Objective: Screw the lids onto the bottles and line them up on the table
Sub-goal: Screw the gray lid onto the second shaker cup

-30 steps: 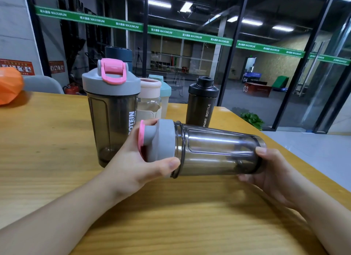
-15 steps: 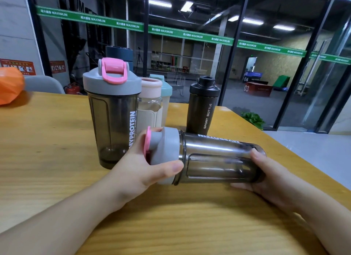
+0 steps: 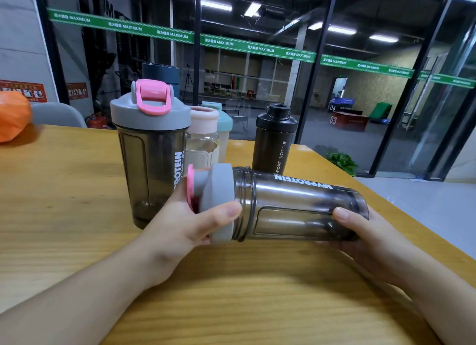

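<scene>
A smoky grey shaker bottle [image 3: 296, 208] lies sideways just above the wooden table [image 3: 64, 216], held between both hands. My left hand [image 3: 185, 221] wraps its grey lid with a pink cap [image 3: 219, 200] at the bottle's mouth, where the threads show. My right hand [image 3: 360, 236] cups the bottle's base. Behind stand an identical lidded shaker [image 3: 152, 151], a clear bottle with a pale pink lid [image 3: 203, 136], a mint-lidded bottle [image 3: 222, 126], a dark blue bottle [image 3: 161, 74] and a black sport bottle [image 3: 274, 138], all upright.
An orange object [image 3: 13, 115] rests at the table's far left edge beside a grey chair back [image 3: 58, 114]. The table's right edge runs diagonally past my right arm. Glass walls stand behind the table.
The held bottle has sunk lower toward the table and rolled, so its white lettering now faces up. The lid sits further off the neck, with threads showing.
</scene>
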A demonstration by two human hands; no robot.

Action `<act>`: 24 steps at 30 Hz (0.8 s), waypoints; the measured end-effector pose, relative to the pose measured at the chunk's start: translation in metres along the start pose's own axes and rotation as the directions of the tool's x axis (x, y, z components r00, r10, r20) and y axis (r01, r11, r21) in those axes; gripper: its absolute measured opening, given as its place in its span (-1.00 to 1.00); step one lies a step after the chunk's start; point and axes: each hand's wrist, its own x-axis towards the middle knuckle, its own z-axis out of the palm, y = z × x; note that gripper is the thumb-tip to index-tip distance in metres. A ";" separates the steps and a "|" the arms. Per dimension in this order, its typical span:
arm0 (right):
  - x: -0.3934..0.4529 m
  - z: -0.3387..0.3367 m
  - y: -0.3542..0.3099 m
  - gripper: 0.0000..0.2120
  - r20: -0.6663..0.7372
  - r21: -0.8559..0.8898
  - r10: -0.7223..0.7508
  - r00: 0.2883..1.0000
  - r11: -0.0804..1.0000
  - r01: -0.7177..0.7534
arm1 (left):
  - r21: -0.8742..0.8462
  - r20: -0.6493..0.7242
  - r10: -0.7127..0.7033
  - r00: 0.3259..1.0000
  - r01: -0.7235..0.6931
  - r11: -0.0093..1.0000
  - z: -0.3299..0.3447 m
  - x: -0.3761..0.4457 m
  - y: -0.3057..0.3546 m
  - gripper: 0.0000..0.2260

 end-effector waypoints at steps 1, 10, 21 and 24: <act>-0.001 0.000 -0.001 0.07 -0.003 -0.008 -0.003 1.000 1.000 0.003 | -0.003 0.009 0.000 1.000 0.000 1.000 0.000 0.000 0.000 -0.28; -0.003 0.002 -0.004 0.04 0.026 -0.047 -0.043 0.999 0.998 0.044 | 0.019 0.007 -0.020 1.000 0.020 1.000 0.004 -0.002 0.002 -0.25; -0.004 -0.003 -0.005 -0.16 0.018 -0.155 -0.140 0.990 0.978 0.141 | -0.125 0.023 -0.205 0.978 0.206 0.971 0.008 -0.003 0.004 -0.20; -0.003 -0.004 -0.004 -0.16 0.022 -0.175 -0.132 0.991 0.975 0.134 | -0.104 0.014 -0.212 0.977 0.212 0.972 0.007 -0.002 0.005 -0.19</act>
